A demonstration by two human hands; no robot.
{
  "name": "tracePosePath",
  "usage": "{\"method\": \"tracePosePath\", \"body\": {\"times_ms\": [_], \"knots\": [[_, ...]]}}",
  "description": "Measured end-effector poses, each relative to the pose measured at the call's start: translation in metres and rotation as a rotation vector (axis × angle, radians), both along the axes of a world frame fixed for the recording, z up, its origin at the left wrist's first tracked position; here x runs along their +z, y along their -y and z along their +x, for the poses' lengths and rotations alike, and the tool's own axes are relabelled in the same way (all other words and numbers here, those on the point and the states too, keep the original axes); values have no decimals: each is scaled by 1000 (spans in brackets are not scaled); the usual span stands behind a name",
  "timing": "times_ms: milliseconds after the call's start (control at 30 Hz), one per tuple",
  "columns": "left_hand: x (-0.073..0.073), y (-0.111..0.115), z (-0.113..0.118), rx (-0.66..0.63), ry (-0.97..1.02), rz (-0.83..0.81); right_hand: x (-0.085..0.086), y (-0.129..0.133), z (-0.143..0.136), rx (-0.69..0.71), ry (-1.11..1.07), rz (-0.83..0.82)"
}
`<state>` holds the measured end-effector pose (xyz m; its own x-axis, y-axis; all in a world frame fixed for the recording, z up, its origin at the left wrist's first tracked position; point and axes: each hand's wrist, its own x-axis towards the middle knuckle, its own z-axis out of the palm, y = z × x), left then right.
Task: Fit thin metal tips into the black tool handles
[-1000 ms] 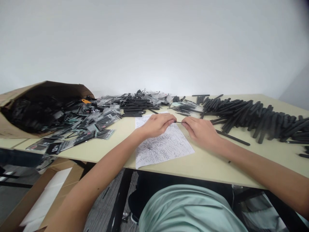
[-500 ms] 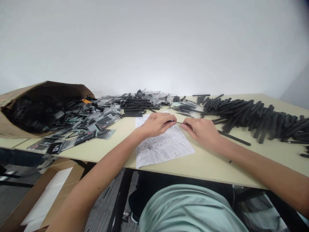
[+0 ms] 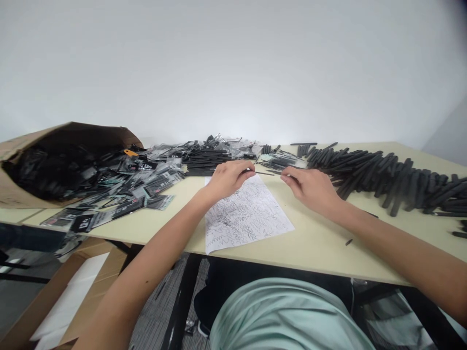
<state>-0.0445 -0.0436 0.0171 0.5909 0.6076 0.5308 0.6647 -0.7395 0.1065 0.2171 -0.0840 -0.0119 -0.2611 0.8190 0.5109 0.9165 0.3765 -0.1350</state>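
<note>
My left hand (image 3: 230, 179) is closed in a pinch over the far edge of a scribbled sheet of paper (image 3: 248, 218). From its fingertips a thin black rod, which looks like a pen refill (image 3: 264, 173), points to the right. A short gap away, my right hand (image 3: 306, 187) has its thumb and index finger brought together; whether something thin sits between them is hidden. Just beyond the hands several thin dark refills (image 3: 282, 160) lie on a clear packet. Behind my left hand is a stack of black sticks (image 3: 207, 158).
A cardboard box (image 3: 36, 199) lies on its side at left, spilling packaged black items (image 3: 127, 189) across the table (image 3: 175, 218). A long heap of thick black sticks (image 3: 386, 175) covers the right side. A small dark piece (image 3: 349, 242) lies near the front edge. An open carton (image 3: 91, 277) stands below.
My hands have drawn apart and shifted slightly away from me. The thin rod has left my right fingertips and stays in my left hand.
</note>
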Motion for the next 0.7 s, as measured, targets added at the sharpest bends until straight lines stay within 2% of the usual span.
{"method": "tracePosePath", "body": {"times_ms": [133,433,500,600,700], "knots": [[2,1,-1,47,2,-11,2,-6,9,-20,22,11],[4,0,-5,115,38,-24,4,-16,28,77,-28,60],[4,-1,-6,169,53,-34,4,-21,31,24,-30,45],[3,-4,-8,265,84,-48,2,-30,34,-134,-16,10],[1,-7,-8,295,91,-80,-1,-40,35,-244,58,-56]]}}
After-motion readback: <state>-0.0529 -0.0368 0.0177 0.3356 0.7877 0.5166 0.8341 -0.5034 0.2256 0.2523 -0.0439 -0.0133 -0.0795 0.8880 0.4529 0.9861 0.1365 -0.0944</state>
